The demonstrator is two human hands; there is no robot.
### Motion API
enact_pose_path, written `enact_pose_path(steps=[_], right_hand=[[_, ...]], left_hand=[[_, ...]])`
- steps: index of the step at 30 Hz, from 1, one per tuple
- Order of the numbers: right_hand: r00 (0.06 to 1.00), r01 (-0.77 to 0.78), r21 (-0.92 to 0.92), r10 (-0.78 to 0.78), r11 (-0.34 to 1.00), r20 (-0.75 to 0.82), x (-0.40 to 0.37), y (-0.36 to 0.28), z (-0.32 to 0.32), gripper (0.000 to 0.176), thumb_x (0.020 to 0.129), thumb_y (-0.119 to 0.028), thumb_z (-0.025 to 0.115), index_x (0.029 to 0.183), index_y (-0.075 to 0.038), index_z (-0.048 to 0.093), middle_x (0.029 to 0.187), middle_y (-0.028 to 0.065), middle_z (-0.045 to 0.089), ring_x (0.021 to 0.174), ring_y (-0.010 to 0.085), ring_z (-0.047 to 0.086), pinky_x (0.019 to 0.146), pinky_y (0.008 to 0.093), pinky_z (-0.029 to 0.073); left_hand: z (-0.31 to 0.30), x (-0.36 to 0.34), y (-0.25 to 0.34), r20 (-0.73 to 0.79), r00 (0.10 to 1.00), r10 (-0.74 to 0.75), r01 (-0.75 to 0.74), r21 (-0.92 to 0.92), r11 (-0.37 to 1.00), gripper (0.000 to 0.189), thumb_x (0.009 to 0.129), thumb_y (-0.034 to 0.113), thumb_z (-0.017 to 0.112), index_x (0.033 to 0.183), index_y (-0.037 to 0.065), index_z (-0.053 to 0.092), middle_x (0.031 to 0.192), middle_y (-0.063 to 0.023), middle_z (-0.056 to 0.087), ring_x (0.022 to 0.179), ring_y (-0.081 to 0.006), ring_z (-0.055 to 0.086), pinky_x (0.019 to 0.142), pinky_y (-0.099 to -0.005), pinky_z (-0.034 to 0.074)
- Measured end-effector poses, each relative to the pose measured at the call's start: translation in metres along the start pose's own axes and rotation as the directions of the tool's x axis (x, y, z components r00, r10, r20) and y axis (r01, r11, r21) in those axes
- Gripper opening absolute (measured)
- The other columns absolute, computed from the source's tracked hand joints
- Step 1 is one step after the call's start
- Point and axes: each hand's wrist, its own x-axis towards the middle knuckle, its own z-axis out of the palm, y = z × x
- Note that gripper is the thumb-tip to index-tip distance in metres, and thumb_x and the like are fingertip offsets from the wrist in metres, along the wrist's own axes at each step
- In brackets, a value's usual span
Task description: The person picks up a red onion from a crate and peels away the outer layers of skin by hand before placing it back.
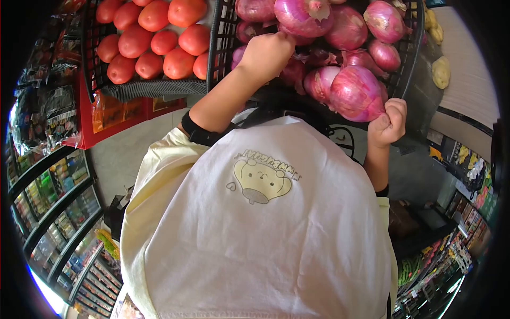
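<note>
A black crate (409, 58) holds several large red onions. My left hand (268, 53) reaches into the pile, knuckles up. Its fingertips are tucked against an onion (304, 15) near the crate's middle, and I cannot see whether they grip it. My right hand (390, 122) is at the crate's front right corner. Its fingers are curled against the underside of a big red onion (355, 93) that sits at the edge of the pile. My pale yellow shirt (260, 228) with a cartoon print fills the lower half of the view.
A second black crate (93, 80) of red tomatoes (159, 42) stands left of the onions, above a red stand. Yellowish knobbly produce (441, 72) lies at the far right. Shelves of packaged goods (53, 202) run along the left and lower right.
</note>
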Motion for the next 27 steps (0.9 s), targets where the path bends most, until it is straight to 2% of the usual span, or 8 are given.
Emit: enact_pose_path(steps=[7,9,11,14,16,21,24,27], right_hand=[[0.996,0.024,-0.031,-0.022,0.999,0.087,0.0,-0.001,-0.003,0.035,0.093,-0.027,0.047,0.077,0.004,0.046,0.068,0.0151,0.049,0.059,0.0302,0.049,0.055,0.0373,0.043],[0.994,0.041,-0.039,-0.037,0.998,0.107,0.0,-0.004,-0.003,0.034,0.093,-0.026,0.047,0.077,0.004,0.046,0.068,0.0151,0.048,0.059,0.0303,0.049,0.055,0.0373,0.043],[0.991,0.059,-0.047,-0.053,0.997,0.126,0.001,-0.006,-0.004,0.034,0.093,-0.026,0.047,0.076,0.004,0.045,0.068,0.015,0.048,0.059,0.0303,0.049,0.054,0.0374,0.043],[0.985,0.088,-0.039,-0.081,0.995,0.155,0.002,-0.008,-0.003,0.032,0.091,-0.024,0.049,0.074,0.003,0.045,0.068,0.0146,0.047,0.059,0.0307,0.049,0.053,0.0379,0.043],[0.976,0.157,0.011,-0.157,0.987,0.151,0.007,-0.01,0.0,0.019,0.069,-0.008,0.064,0.072,0.0,0.046,0.067,0.0112,0.046,0.058,0.0283,0.047,0.049,0.0349,0.041],[0.972,0.178,-0.001,-0.175,0.984,0.154,0.006,-0.011,0.0,0.021,0.074,-0.013,0.063,0.073,0.0,0.047,0.067,0.0109,0.046,0.058,0.0279,0.047,0.049,0.0349,0.041],[0.976,0.176,-0.002,-0.175,0.984,0.133,0.004,-0.01,0.0,0.02,0.078,-0.014,0.061,0.073,0.0,0.047,0.067,0.0111,0.046,0.058,0.028,0.047,0.049,0.0349,0.041],[0.981,0.162,0.008,-0.162,0.987,0.111,0.001,-0.008,0.0,0.018,0.079,-0.013,0.059,0.074,0.001,0.047,0.067,0.0115,0.046,0.058,0.0284,0.047,0.049,0.0352,0.041]], left_hand=[[-0.01,0.005,0.019,-0.019,0.999,-0.031,0.026,-0.237,0.971,0.01,0.073,0.013,0.057,0.075,0.002,0.057,0.069,-0.0157,0.062,0.062,-0.0317,0.062,0.054,-0.0391,0.051],[-0.01,0.01,0.027,-0.073,0.995,-0.071,0.021,-0.54,0.841,0.015,0.084,0.018,0.054,0.086,0.005,0.061,0.073,-0.0147,0.061,0.064,-0.0322,0.06,0.057,-0.0378,0.048],[-0.013,0.019,0.035,0.019,0.998,-0.062,0.06,-0.641,0.765,0.025,0.088,0.027,0.053,0.088,0.003,0.061,0.069,-0.0128,0.059,0.059,-0.0267,0.058,0.055,-0.034,0.046],[-0.01,0.034,0.049,0.443,0.892,-0.093,0.445,-0.82,0.36,0.04,0.09,0.039,0.05,0.09,0.001,0.061,0.068,-0.0045,0.053,0.062,-0.014,0.05,0.057,-0.0289,0.045],[-0.005,0.04,0.05,0.435,0.898,-0.064,0.421,-0.809,0.41,0.041,0.09,0.039,0.05,0.09,0.0,0.062,0.07,-0.0054,0.055,0.063,-0.0148,0.052,0.059,-0.0298,0.045],[0.032,0.045,0.05,0.057,0.998,0.029,0.026,-0.779,0.626,0.033,0.087,0.033,0.053,0.088,0.001,0.064,0.084,-0.0148,0.065,0.076,-0.0276,0.063,0.066,-0.039,0.047],[0.019,0.041,0.049,0.263,0.962,-0.078,0.189,-0.431,0.883,0.026,0.084,0.026,0.054,0.079,0.002,0.063,0.079,-0.0157,0.063,0.072,-0.0338,0.061,0.062,-0.0421,0.048],[0.014,0.032,0.042,0.225,0.968,-0.113,0.196,-0.39,0.9,0.021,0.082,0.023,0.055,0.078,0.004,0.062,0.072,-0.0141,0.062,0.064,-0.035,0.06,0.058,-0.0431,0.049]])
